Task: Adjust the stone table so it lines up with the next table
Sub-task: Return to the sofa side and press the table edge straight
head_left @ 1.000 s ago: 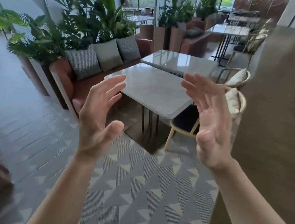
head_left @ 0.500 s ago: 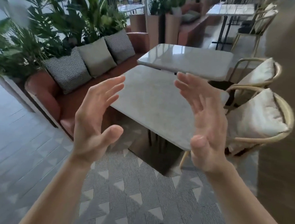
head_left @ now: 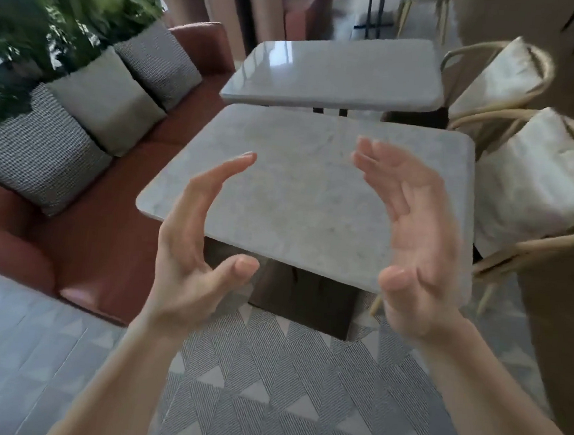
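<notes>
Two bare forearms reach up from the bottom edge over a grey carpet with a pale triangle pattern [head_left: 266, 380]. The left hand [head_left: 190, 254] is raised with its palm turned inward toward the other hand, its fingers [head_left: 219, 181] held together, curved and pointing up and forward, the thumb spread apart below them. The right hand [head_left: 414, 241] mirrors it, palm facing left, fingers [head_left: 375, 162] extended and slightly fanned, thumb out; its outline is a little blurred. Both hands are spread and hold nothing, with a wide gap between them. They hang in front of the near edge of the pale grey rectangular stone table [head_left: 298, 190]; whether either one touches the top cannot be told.

That table stands on a dark base [head_left: 303, 301] that rests on the carpet. Left of it runs a rust-brown upholstered bench [head_left: 87, 253] carrying two black-and-white checked cushions [head_left: 37, 149] with a plain beige cushion [head_left: 106, 100] between them, and green leafy plants [head_left: 54, 10] rise behind. On the right, two light wooden curved-back chairs with cream cushions [head_left: 539, 182] sit just beside the table's edge.

Beyond the near table stands a second glossy grey stone table [head_left: 338, 70], just behind it with a narrow dark gap between. The two facing edges are not parallel: the near table sits turned at a slight angle and offset to the left.
</notes>
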Action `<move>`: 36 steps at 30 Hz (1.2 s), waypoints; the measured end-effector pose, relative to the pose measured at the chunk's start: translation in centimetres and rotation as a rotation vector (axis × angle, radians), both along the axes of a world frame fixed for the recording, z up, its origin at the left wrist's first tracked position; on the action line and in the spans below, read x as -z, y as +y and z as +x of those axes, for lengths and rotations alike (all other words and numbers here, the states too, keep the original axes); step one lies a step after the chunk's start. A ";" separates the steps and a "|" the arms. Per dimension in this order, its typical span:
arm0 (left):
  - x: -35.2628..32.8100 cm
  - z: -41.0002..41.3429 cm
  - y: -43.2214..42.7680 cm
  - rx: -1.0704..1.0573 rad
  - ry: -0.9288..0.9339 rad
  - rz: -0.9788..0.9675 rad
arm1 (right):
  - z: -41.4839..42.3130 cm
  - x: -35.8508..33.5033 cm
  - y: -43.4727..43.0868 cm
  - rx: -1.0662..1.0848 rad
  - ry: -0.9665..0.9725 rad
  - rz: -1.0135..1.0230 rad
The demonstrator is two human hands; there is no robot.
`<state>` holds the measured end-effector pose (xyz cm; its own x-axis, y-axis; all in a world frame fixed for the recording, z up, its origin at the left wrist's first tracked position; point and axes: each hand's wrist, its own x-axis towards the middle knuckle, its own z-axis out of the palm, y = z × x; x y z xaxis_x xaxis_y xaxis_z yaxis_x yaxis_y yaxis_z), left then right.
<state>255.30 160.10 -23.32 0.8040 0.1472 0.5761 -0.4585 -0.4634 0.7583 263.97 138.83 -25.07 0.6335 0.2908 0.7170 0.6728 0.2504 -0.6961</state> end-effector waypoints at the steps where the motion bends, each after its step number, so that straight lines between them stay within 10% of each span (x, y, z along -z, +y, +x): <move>1: 1.2 0.3 1.3 0.022 0.014 0.007 | -0.3 1.3 1.0 0.037 -0.013 -0.009; 7: 10.4 3.2 7.3 0.099 0.211 0.172 | 1.2 10.1 4.9 0.301 0.050 -0.264; 20: 25.6 17.4 14.9 0.075 0.633 0.942 | 10.3 25.8 6.5 0.544 0.133 -1.592; 36: 29.1 18.1 15.4 -0.053 0.446 1.147 | 11.1 26.5 6.5 0.630 0.024 -1.691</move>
